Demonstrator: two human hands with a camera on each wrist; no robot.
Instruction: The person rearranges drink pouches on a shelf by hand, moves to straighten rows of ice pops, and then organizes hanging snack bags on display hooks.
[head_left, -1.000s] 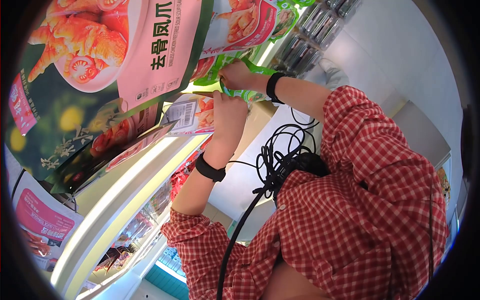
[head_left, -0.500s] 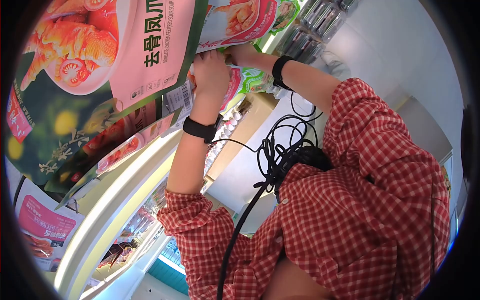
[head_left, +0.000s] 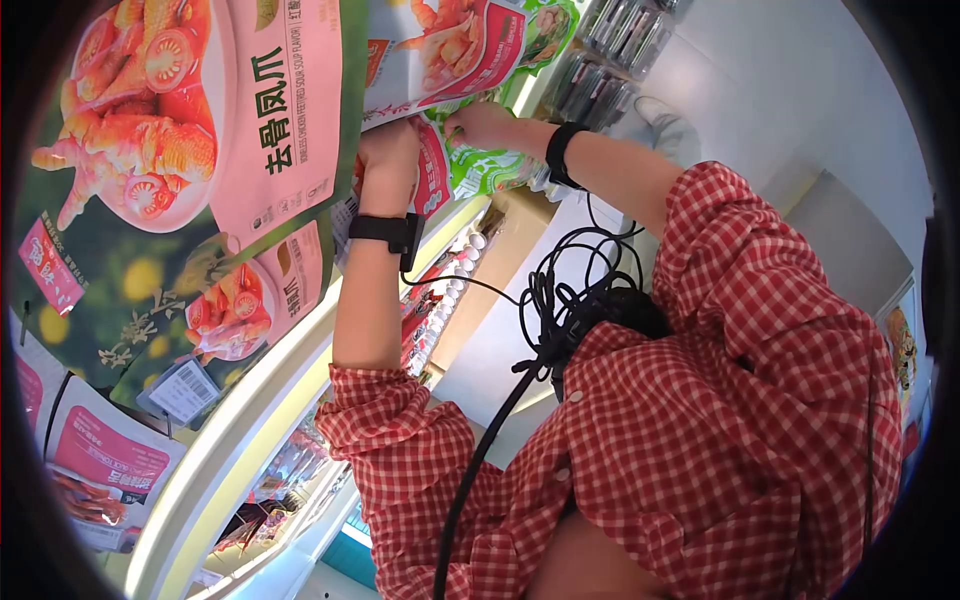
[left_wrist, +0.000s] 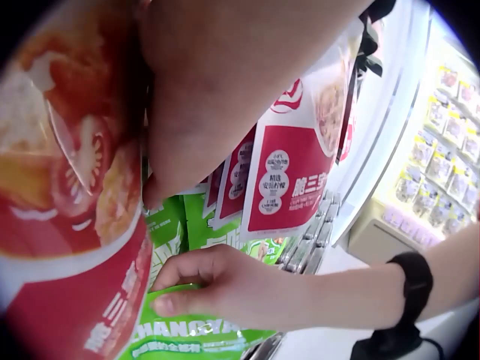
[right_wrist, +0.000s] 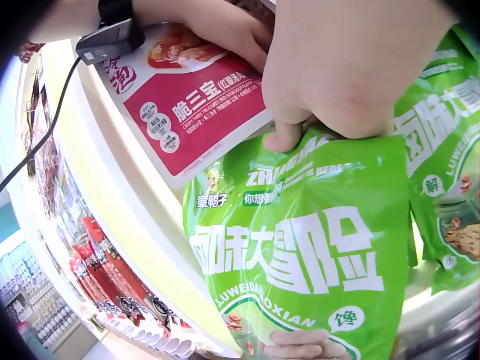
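Note:
My right hand (head_left: 482,126) pinches the top edge of a green snack bag (right_wrist: 300,232), thumb in front and fingers curled behind. More green bags (right_wrist: 446,150) hang beside it in the right wrist view. My left hand (head_left: 388,160) reaches in among the hanging packs, nearest a red-and-white snack bag (right_wrist: 191,112) with a food picture. Its fingers lie at that bag's upper part in the right wrist view and are mostly hidden; I cannot tell whether they grip it. A similar bag (left_wrist: 71,225) stands close to the left wrist camera.
A large pink-and-green chicken feet pack (head_left: 255,110) fills the upper left of the head view. Below it hang a smaller matching pack (head_left: 240,300) and a barcode tag (head_left: 185,390). A lit shelf edge (head_left: 235,425) curves beneath. A bundle of black cable (head_left: 560,320) hangs before the shirt.
My left hand has moved left, away from the barcoded pack and in among the hanging bags. The smaller pink pack has swung into fuller view. My right hand stays around the green bags.

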